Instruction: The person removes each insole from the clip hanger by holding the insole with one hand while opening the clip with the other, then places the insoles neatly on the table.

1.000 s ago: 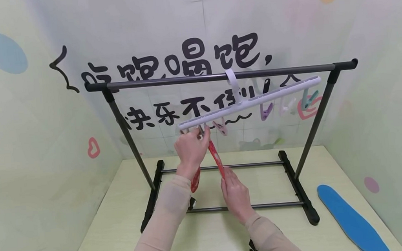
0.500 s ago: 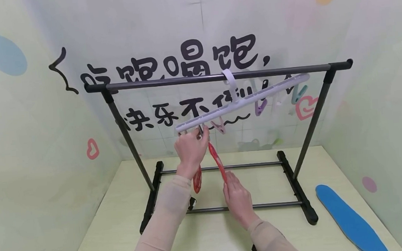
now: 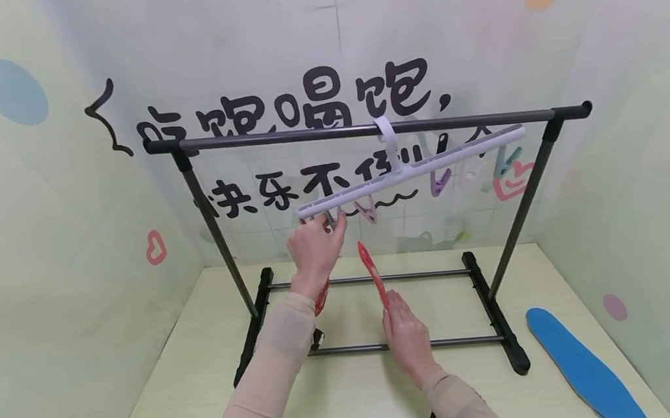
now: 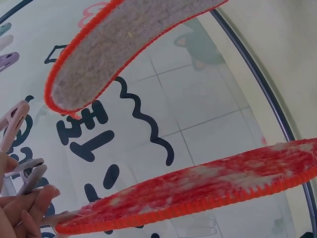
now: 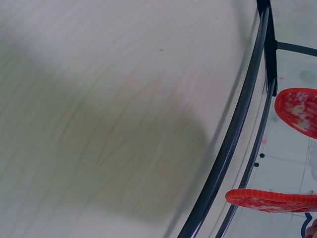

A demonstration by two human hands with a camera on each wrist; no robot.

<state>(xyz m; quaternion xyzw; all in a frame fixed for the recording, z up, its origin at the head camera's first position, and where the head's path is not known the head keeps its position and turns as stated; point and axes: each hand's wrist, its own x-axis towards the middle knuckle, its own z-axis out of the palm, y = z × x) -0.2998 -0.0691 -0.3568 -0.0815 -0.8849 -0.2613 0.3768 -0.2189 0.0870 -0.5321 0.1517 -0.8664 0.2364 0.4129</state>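
A lilac clip hanger [image 3: 403,174] hangs tilted from the rack's top bar, its left end lower. Under that end my left hand [image 3: 316,250] pinches a grey clip [image 4: 32,178]. One red-edged insole [image 3: 322,298] hangs behind the left wrist; in the left wrist view this insole [image 4: 198,191] reaches up to a clip beside the fingers. My right hand [image 3: 409,338] pinches the lower part of another red insole [image 3: 373,273], whose upper tip stands apart from the clips. Its fuzzy grey side [image 4: 119,44] shows in the left wrist view.
The dark rack [image 3: 282,137] stands on a pale table [image 3: 177,379], with two low crossbars [image 3: 463,341] at its base. More clips [image 3: 440,182] hang along the hanger's right half. A blue insole [image 3: 583,363] lies at the table's right side.
The insole in my right hand has come away from the left fingers, its tip lower and further right. The right hand has shifted right and down; the left hand has moved slightly left.
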